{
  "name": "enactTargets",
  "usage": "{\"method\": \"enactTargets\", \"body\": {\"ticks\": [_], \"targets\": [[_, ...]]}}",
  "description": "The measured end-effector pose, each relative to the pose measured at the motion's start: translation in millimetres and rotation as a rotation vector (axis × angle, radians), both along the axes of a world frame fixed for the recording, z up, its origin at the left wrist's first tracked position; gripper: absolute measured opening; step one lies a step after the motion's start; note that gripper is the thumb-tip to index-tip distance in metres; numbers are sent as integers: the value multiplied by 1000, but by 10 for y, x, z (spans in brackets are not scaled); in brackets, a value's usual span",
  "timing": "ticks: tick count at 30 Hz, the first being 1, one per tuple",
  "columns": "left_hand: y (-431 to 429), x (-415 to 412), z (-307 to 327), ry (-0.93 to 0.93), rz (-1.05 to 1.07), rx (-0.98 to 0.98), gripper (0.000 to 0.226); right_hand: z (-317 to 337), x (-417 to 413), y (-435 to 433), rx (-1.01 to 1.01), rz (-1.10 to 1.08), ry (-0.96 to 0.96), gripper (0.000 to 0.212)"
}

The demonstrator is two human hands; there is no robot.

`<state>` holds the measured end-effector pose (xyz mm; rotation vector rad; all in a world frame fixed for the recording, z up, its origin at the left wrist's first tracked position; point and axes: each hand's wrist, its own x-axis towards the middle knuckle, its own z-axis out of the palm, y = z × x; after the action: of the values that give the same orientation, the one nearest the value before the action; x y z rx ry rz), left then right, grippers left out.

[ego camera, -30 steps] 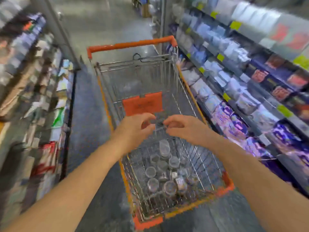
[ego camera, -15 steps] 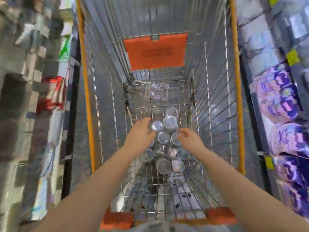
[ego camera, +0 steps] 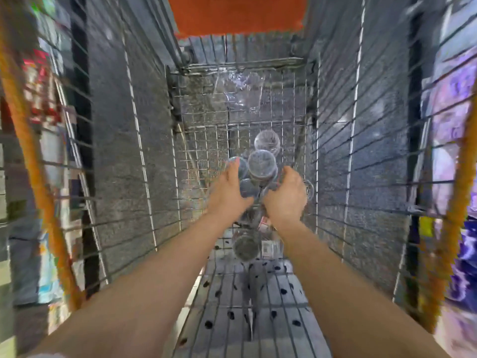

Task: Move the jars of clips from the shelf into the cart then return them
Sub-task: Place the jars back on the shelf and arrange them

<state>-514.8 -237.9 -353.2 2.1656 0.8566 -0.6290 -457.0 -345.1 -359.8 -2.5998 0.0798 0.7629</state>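
- Both hands are deep in the wire cart (ego camera: pixel 144 156), reaching toward its floor.
- The left hand (ego camera: pixel 228 193) is cupped, its fingers curled round the left flank of a tight cluster of clear jars (ego camera: pixel 260 167) with round lids.
- The right hand (ego camera: pixel 286 196) mirrors it on the cluster's right flank, palm turned inward, fingers bent over the jars (blur hides how firmly either hand grips).
- Together the two hands hem the bunch in from both sides; the thumbs sit close together below it.
- One jar (ego camera: pixel 267 142) stands just beyond the cluster, farther from the person and outside the hands.
- Another jar (ego camera: pixel 246 245) lies nearer the person, between the forearms, with a small labelled pack (ego camera: pixel 268 248) just beside it.
- A crumpled clear plastic wrapper (ego camera: pixel 240 90) rests at the far end of the basket.
- An orange panel (ego camera: pixel 235 15) crowns the far wall.
- Blurred store shelves (ego camera: pixel 454 104) flank the cart on either side.
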Motion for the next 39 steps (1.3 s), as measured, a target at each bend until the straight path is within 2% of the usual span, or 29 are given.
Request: {"method": "enactTargets", "body": {"ticks": [2, 5, 6, 7, 11, 14, 16, 19, 21, 23, 26, 30, 34, 37, 39], "targets": [[5, 149, -151, -37, 47, -83, 108, -136, 172, 15, 94, -131, 35, 53], [52, 324, -328, -80, 117, -187, 112, -353, 559, 6, 339, -503, 160, 51], [61, 345, -384, -96, 130, -199, 111, -392, 690, 0, 348, -475, 180, 55], [66, 351, -442, -113, 144, -201, 108, -402, 814, 5, 337, -366, 206, 60], [55, 280, -590, -218, 139, -151, 75, -359, 1136, 143, 192, 361, 250, 77], [83, 239, -586, -265, 169, -113, 69, -407, 1208, 254, 136, 626, 263, 91], [134, 175, -572, -241, 199, -61, 70, -469, 1159, 320, 101, 707, 261, 92], [247, 54, -616, -226, 253, 3, 73, -483, 1082, 378, 144, 632, 131, 75], [323, 20, -655, -219, 325, 38, 71, -464, 1066, 341, 184, 465, 64, 67], [375, 35, -668, -215, 385, 59, 70, -422, 1079, 255, 204, 243, 29, 68], [438, 84, -688, -233, 428, 68, 69, -389, 1111, 91, 135, 4, 2, 66], [503, 145, -701, -267, 468, 63, 67, -476, 966, -38, -56, 11, 123, 56], [426, 165, -668, -219, 463, 22, 67, -623, 726, -84, -88, 62, 240, 68], [278, 144, -619, -195, 454, -24, 69, -456, 648, -13, 59, 14, 22, 72], [186, 129, -576, -208, 483, -48, 68, -248, 659, 98, 210, 90, -67, 77]]}}
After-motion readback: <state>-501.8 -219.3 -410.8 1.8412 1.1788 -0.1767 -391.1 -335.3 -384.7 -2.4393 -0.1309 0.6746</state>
